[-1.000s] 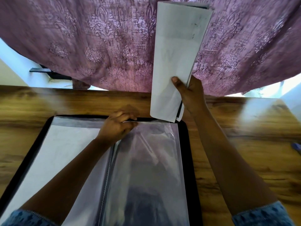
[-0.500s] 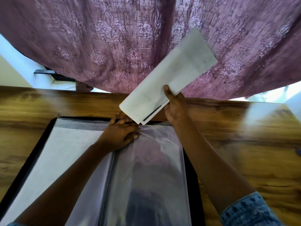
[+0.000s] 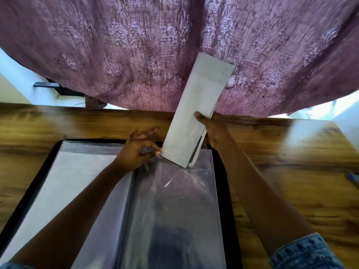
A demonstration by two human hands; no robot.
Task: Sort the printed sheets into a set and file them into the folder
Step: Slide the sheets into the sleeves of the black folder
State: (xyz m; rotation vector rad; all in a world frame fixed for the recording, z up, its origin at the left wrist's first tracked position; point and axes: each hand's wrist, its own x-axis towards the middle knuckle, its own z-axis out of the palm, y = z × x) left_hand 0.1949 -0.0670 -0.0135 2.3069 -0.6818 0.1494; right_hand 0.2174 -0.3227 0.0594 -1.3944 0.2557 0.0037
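A black folder (image 3: 223, 191) lies open on the wooden table, with clear plastic sleeves on both sides. The left sleeve (image 3: 73, 181) holds a white sheet. My right hand (image 3: 211, 131) grips a stack of white printed sheets (image 3: 198, 113) held nearly upright, its lower end touching the top opening of the right sleeve (image 3: 180, 210). My left hand (image 3: 139, 152) pinches the top edge of that right sleeve, right beside the stack's lower corner.
The wooden table (image 3: 291, 171) stretches to the left and right of the folder. A purple patterned curtain (image 3: 155, 45) hangs just behind the table's far edge. A small blue object (image 3: 352, 178) shows at the right edge.
The stack has swung from a leftward slant to nearly upright and dropped, so its lower end now meets the right sleeve's opening. My left hand still holds the sleeve's top edge.
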